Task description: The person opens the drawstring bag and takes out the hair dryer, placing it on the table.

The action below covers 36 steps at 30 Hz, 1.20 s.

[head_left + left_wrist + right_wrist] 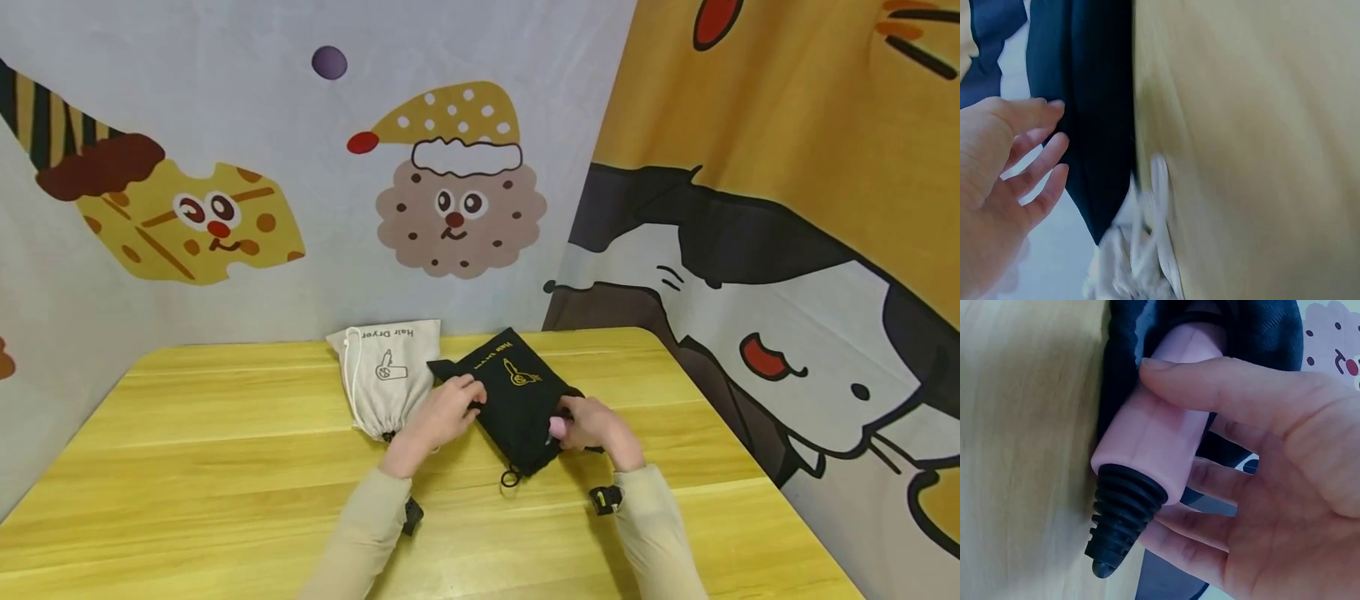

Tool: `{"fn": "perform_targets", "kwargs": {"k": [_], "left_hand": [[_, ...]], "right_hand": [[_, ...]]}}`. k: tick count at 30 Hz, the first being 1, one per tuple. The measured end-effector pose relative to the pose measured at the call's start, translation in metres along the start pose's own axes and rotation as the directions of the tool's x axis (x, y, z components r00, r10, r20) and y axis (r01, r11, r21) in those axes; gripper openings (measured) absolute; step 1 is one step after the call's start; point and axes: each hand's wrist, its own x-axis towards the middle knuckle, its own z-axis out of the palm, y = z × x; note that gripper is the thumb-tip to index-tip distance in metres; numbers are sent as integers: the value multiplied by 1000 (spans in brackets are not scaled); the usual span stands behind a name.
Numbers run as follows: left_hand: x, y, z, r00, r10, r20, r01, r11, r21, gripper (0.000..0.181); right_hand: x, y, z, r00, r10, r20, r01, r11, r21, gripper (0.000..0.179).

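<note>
A black drawstring bag [506, 400] with a gold "Hair Dryer" print lies on the table. From its mouth sticks the pink handle of a hair dryer [1160, 425], ending in a ribbed black cord sleeve [1122, 512]. My right hand [592, 423] grips this handle, thumb across one side and fingers round the other. The rest of the dryer is hidden in the bag. At the bag's left edge is my left hand [446, 410], its fingers loosely bent and spread against or close beside the black cloth [1097, 112]; firm contact is unclear.
Left of the black bag lies a pale drawstring bag [390, 375], also printed "Hair Dryer", with a white cord. Both bags are near the back of the wooden table [225, 467]. A printed curtain [315, 308] hangs right behind the table's far edge.
</note>
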Motion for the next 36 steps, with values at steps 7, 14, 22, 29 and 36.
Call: {"fn": "perform_targets", "kwargs": {"k": [7, 14, 22, 29, 36], "left_hand": [[6, -22, 1, 991, -123, -53, 129, 982, 135, 20], [12, -26, -2, 970, -242, 25, 228, 942, 247, 40], [16, -30, 5, 937, -332, 107, 272, 888, 372, 39], [18, -33, 9, 933, -346, 94, 278, 863, 421, 36], [18, -34, 9, 935, -343, 88, 272, 855, 442, 35]], "right_hand": [[2, 1, 3, 1000, -1, -28, 1, 1000, -9, 46], [2, 2, 4, 999, -21, -42, 21, 1000, 3, 46], [2, 4, 5, 999, -26, -39, 27, 999, 20, 48], [-1, 2, 3, 1000, 11, -1, -11, 999, 51, 47], [-5, 6, 1, 1000, -12, 19, 11, 999, 53, 48]]}}
